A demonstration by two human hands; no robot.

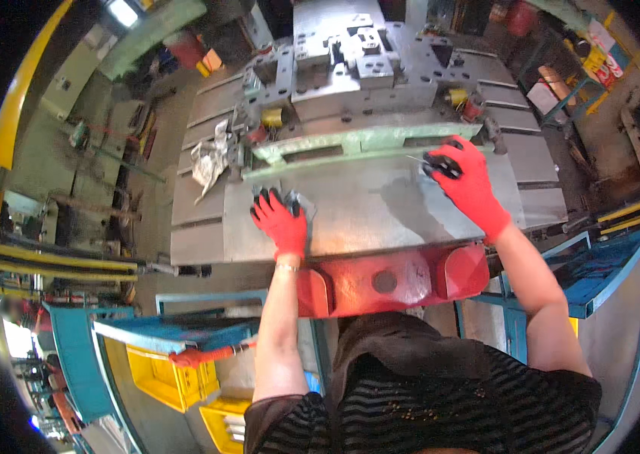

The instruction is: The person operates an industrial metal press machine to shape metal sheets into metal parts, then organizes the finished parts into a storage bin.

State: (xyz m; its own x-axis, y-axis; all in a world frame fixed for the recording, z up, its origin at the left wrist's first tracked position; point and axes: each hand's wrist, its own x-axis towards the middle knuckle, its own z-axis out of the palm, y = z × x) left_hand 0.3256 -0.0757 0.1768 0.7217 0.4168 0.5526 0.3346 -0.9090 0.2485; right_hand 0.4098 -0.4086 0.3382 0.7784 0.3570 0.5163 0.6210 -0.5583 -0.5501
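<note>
My left hand [280, 223], in a red glove with black fingertips, lies on the flat steel plate [350, 219] with its fingers spread. A small shiny metal piece [298, 200] shows beside its thumb and fingertips; whether they touch it I cannot tell. My right hand [467, 178], gloved alike, is raised over the plate's right part with fingers curled together. A thin, light sliver [414, 158] sticks out at its fingertips; what they hold is mostly hidden. Behind both hands runs a pale green slotted bar [365, 144].
Beyond the bar stands a steel die block [365, 64] on the press bed. A crumpled whitish rag [210, 163] lies left. A red metal block [384, 281] juts out before me. Yellow crates [172, 378], a long red-orange object [210, 354] and blue-framed stands [622, 272] flank me.
</note>
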